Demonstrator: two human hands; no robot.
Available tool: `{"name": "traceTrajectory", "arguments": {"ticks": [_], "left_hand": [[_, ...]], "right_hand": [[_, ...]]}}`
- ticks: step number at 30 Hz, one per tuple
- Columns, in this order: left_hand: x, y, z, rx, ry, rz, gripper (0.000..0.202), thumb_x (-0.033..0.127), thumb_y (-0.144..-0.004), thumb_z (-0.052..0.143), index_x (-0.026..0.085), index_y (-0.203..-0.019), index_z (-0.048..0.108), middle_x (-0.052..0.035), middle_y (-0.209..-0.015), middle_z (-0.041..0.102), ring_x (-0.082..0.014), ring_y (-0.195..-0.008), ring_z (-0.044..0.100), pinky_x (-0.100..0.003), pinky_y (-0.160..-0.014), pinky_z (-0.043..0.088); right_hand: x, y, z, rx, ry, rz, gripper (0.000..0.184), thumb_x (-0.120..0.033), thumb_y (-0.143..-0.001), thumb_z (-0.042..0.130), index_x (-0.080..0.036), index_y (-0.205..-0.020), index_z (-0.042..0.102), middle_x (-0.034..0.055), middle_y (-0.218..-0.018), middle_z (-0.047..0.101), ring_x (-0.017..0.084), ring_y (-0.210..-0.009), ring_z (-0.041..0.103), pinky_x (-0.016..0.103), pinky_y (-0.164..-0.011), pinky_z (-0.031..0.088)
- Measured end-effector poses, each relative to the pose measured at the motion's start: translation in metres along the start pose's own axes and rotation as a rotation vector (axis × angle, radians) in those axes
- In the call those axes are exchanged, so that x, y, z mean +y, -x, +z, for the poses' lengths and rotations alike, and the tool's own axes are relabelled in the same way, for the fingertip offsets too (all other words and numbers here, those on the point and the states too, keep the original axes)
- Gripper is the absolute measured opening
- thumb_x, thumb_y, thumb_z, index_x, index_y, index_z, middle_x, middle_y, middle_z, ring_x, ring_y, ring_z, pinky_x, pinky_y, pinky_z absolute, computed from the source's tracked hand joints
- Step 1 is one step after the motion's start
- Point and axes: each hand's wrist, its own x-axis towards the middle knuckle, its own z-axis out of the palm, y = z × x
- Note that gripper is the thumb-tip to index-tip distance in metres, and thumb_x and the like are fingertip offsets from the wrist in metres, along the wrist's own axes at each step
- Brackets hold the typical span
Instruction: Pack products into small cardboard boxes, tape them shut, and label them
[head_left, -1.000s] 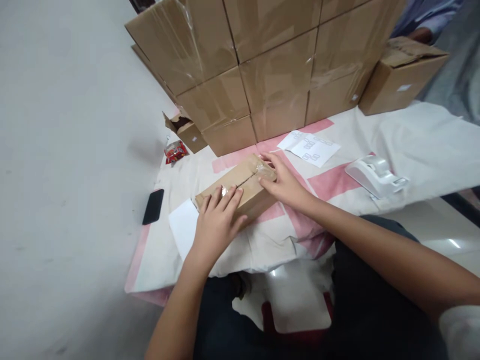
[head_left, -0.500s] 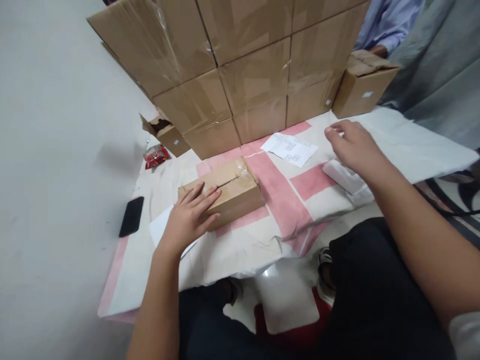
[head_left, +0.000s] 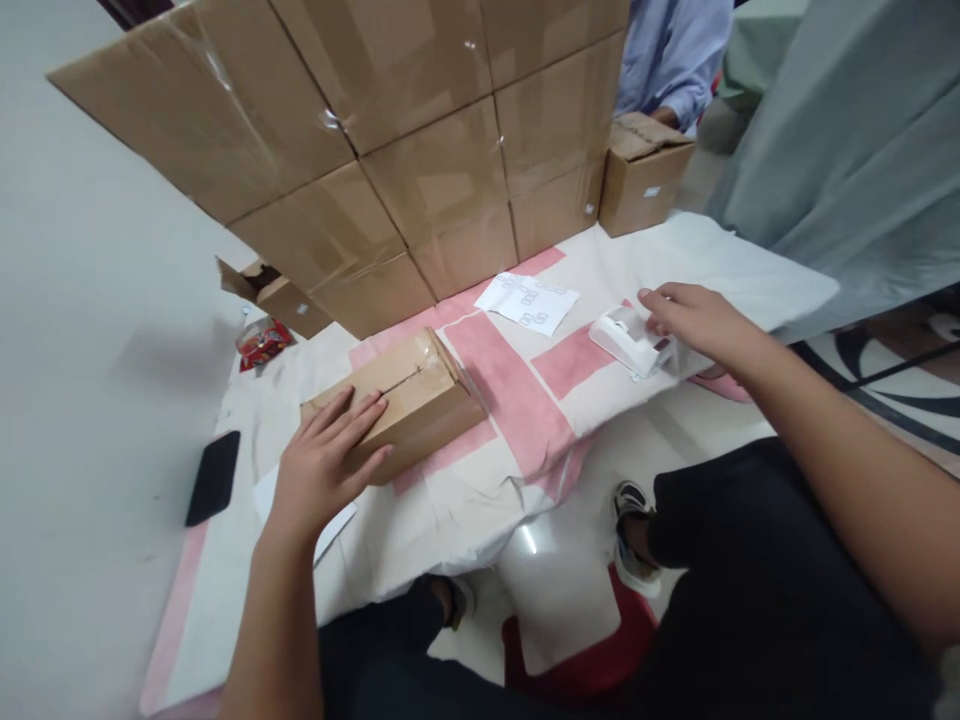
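Observation:
My left hand [head_left: 324, 455] lies flat with fingers spread on the top and near edge of a closed cardboard box [head_left: 420, 425], whose top seam has a strip of clear tape at its right end. At the table's front right, my right hand [head_left: 686, 318] has its fingers bent over the back of a white tape dispenser [head_left: 619, 340] with a clear roll; part of the dispenser is hidden by the fingers. A white sheet with printed outlines [head_left: 527, 303] lies between the box and the dispenser. Another white paper [head_left: 334, 530] shows partly under my left wrist.
A wall of taped cardboard boxes [head_left: 442, 185] stands along the back. An open carton [head_left: 289, 302] and a red packet [head_left: 264, 343] are at the left, with a black phone [head_left: 213, 478] near the table edge. Behind another box [head_left: 637, 190], a person's blue sleeve [head_left: 686, 60] shows.
My right hand has come down onto the tape dispenser from above it. My left hand stays on the box. The whole view has shifted to the right.

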Motion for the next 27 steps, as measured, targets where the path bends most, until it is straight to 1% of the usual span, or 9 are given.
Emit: {"name": "traceTrajectory", "arguments": {"ticks": [3, 5, 9, 11, 14, 19, 21, 24, 27], "left_hand": [[0.001, -0.002, 0.000, 0.000, -0.008, 0.002, 0.060, 0.039, -0.097, 0.062, 0.028, -0.154, 0.044, -0.0081, -0.146, 0.062, -0.0348, -0.146, 0.047, -0.053, -0.111, 0.048], [0.002, -0.003, -0.001, 0.003, -0.010, 0.002, 0.060, 0.040, -0.097, 0.061, 0.029, -0.154, 0.043, -0.0080, -0.145, 0.062, -0.0351, -0.145, 0.047, -0.054, -0.110, 0.049], [0.001, -0.004, 0.001, 0.008, -0.023, 0.001, 0.059, 0.042, -0.098, 0.060, 0.029, -0.153, 0.044, -0.0083, -0.145, 0.063, -0.0360, -0.144, 0.049, -0.055, -0.107, 0.051], [0.001, -0.004, 0.002, 0.011, -0.028, 0.000, 0.059, 0.042, -0.098, 0.060, 0.029, -0.153, 0.044, -0.0081, -0.145, 0.063, -0.0361, -0.144, 0.049, -0.055, -0.107, 0.051], [0.001, -0.004, 0.003, 0.019, -0.024, 0.006, 0.059, 0.042, -0.098, 0.060, 0.030, -0.153, 0.044, -0.0079, -0.145, 0.062, -0.0356, -0.144, 0.049, -0.055, -0.107, 0.051], [-0.001, -0.002, 0.002, 0.015, -0.019, 0.001, 0.060, 0.044, -0.097, 0.059, 0.030, -0.154, 0.043, -0.0072, -0.147, 0.061, -0.0350, -0.145, 0.048, -0.054, -0.108, 0.050], [0.000, -0.001, 0.002, 0.016, -0.018, 0.002, 0.061, 0.044, -0.098, 0.060, 0.031, -0.154, 0.042, -0.0072, -0.147, 0.061, -0.0350, -0.145, 0.048, -0.054, -0.108, 0.051], [0.001, -0.002, 0.001, 0.021, -0.012, -0.009, 0.060, 0.043, -0.098, 0.060, 0.032, -0.154, 0.043, -0.0071, -0.146, 0.062, -0.0349, -0.145, 0.048, -0.054, -0.108, 0.050], [0.003, -0.003, 0.001, 0.027, -0.001, -0.019, 0.060, 0.042, -0.097, 0.061, 0.033, -0.154, 0.043, -0.0066, -0.146, 0.062, -0.0345, -0.145, 0.049, -0.053, -0.109, 0.049]], "right_hand": [[0.003, -0.003, -0.004, 0.007, -0.009, 0.020, 0.038, -0.051, -0.098, 0.049, -0.022, -0.082, 0.066, 0.0108, -0.089, 0.075, 0.030, -0.091, 0.066, 0.040, -0.083, 0.049], [0.005, -0.007, -0.005, -0.054, -0.074, 0.072, 0.036, -0.048, -0.099, 0.050, -0.021, -0.082, 0.066, 0.0106, -0.085, 0.075, 0.026, -0.081, 0.065, 0.035, -0.072, 0.049], [0.009, -0.014, -0.003, -0.181, -0.258, 0.179, 0.032, -0.047, -0.099, 0.050, -0.019, -0.094, 0.064, 0.0081, -0.073, 0.072, 0.013, -0.043, 0.042, 0.027, -0.043, 0.029], [0.011, -0.017, -0.001, -0.217, -0.361, 0.229, 0.027, -0.045, -0.097, 0.054, -0.019, -0.093, 0.060, 0.0073, -0.070, 0.070, 0.009, -0.036, 0.032, 0.026, -0.039, 0.020], [0.012, -0.017, -0.003, -0.260, -0.494, 0.306, 0.020, -0.038, -0.094, 0.060, -0.019, -0.089, 0.055, 0.0078, -0.069, 0.069, 0.007, -0.035, 0.030, 0.023, -0.038, 0.017], [0.009, -0.011, -0.009, -0.272, -0.556, 0.295, 0.015, -0.029, -0.094, 0.060, -0.020, -0.085, 0.052, 0.0064, -0.067, 0.066, 0.009, -0.037, 0.039, 0.022, -0.036, 0.029], [0.007, -0.009, -0.010, -0.205, -0.555, 0.278, 0.018, -0.029, -0.092, 0.064, -0.021, -0.083, 0.052, 0.0029, -0.065, 0.062, 0.009, -0.038, 0.041, 0.023, -0.036, 0.033], [0.004, -0.009, -0.007, -0.107, -0.585, 0.274, 0.018, -0.024, -0.089, 0.069, -0.021, -0.083, 0.052, -0.0007, -0.064, 0.054, 0.012, -0.045, 0.051, 0.027, -0.041, 0.049], [0.000, -0.009, -0.003, -0.101, -0.566, 0.277, 0.020, -0.022, -0.086, 0.075, -0.022, -0.083, 0.055, -0.0007, -0.064, 0.053, 0.015, -0.052, 0.055, 0.034, -0.050, 0.058]]}}
